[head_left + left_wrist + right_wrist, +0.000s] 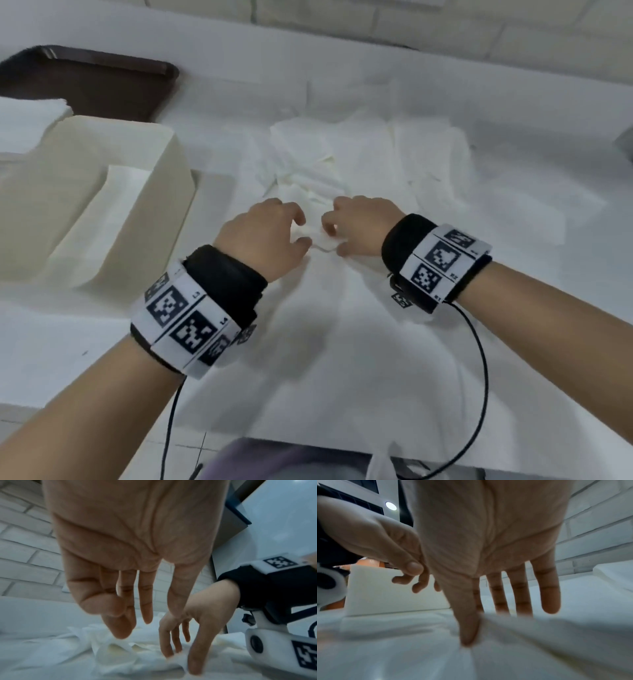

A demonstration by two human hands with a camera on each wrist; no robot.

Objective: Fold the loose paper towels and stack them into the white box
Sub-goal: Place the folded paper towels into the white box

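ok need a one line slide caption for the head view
Both hands, left hand and right hand, work a loose paper towel beside the white box.

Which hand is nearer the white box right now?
Left. The left hand is over the paper towels just right of the white box. The right hand is farther right, beyond the left hand, fingers touching a paper towel.

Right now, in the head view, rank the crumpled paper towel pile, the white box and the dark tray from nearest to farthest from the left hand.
1. Crumpled paper towel pile: just beyond the left hand, toward the wall.
2. White box: to the hand's left.
3. Dark tray: far left corner, behind the box.
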